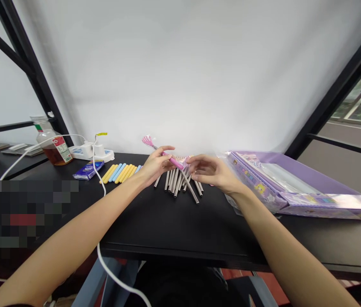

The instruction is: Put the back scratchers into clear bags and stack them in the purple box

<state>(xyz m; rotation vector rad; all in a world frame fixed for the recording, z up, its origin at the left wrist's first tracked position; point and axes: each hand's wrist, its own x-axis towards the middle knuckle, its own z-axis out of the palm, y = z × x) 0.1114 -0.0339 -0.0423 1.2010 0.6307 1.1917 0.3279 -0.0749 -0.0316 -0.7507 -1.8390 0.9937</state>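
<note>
My left hand (156,166) is closed around a pink back scratcher (176,163), held slanting above the table. Its small claw-shaped head points up and left toward the wall, and its thicker handle end points down and right. My right hand (211,170) is just right of that handle end, its thumb and fingers curved and apart. Something shiny and pinkish shows by its fingertips, too small to make out. Below both hands, several metal tubes (176,183) lie in a loose bunch, their far ends partly hidden by the hands.
Yellow and blue sticks (121,172) lie in a row at left, beside a purple-blue packet (88,169). Behind are a white power strip (108,155) and a bottle of brown liquid (52,143). A white cable crosses the black table (180,226). An open purple box (270,187) stands right.
</note>
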